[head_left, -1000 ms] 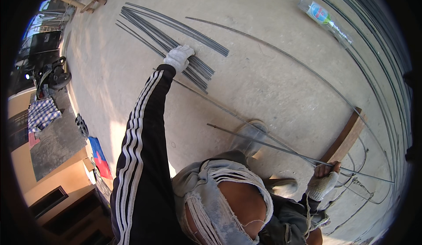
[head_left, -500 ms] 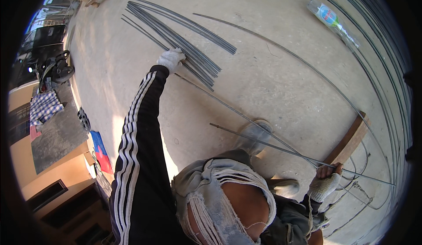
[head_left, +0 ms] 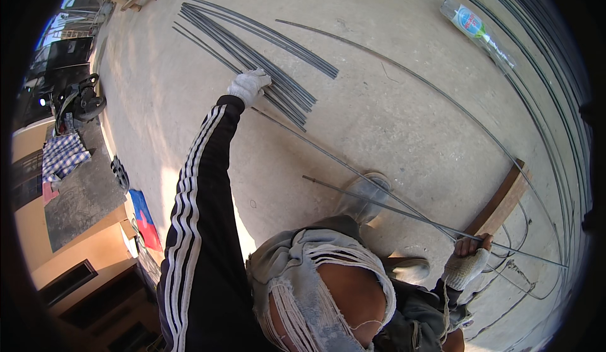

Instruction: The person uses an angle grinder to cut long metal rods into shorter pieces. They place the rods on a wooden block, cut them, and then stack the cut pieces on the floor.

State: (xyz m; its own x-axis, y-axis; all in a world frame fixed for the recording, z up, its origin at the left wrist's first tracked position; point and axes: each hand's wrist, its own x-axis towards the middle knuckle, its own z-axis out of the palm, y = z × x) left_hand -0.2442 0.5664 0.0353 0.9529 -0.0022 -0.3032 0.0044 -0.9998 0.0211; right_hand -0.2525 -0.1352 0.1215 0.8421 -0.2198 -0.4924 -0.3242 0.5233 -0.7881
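Observation:
My left hand (head_left: 249,86), in a pale knit glove, lies at the left side of a fanned bundle of cut steel rods (head_left: 282,90). Its fingers are curled over the rods there; the fingertips are partly hidden. A few similar rods (head_left: 278,39) lie just beyond the bundle. My right hand (head_left: 466,260), gloved with bare fingers showing, is closed around a thin steel rod (head_left: 398,210) that slants across in front of my boots. Another long rod (head_left: 328,152) runs from beside my left hand toward my right and crosses it near that hand.
A wooden block (head_left: 502,200) lies beyond my right hand, near bent wire (head_left: 524,289). Long rods (head_left: 549,112) line the right side, with a plastic bottle (head_left: 470,23) on them. One long curved rod (head_left: 404,68) crosses the concrete floor. My boot (head_left: 366,197) stands below the rods.
My left hand has shifted slightly to the right over the bundle, its fingers still curled. My right hand and the rod in it look the same.

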